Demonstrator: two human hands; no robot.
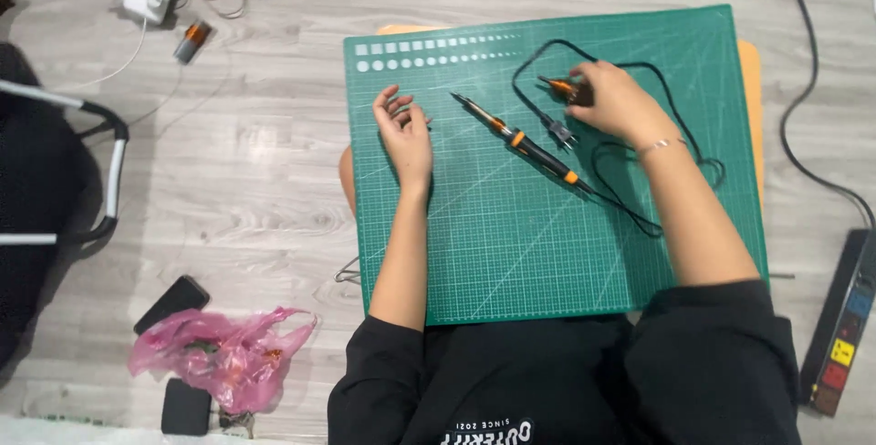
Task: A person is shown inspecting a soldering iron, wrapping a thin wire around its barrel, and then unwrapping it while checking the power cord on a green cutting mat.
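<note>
Hands: right (613,98) grips orange pliers (564,89) beside soldering iron (520,139); left (404,132) open, empty.

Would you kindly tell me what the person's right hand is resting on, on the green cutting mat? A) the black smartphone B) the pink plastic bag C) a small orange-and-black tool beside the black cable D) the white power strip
C: the right hand covers a small orange-and-black tool by the black cable on the green cutting mat, while the left hand lies empty and open on the mat.
</note>
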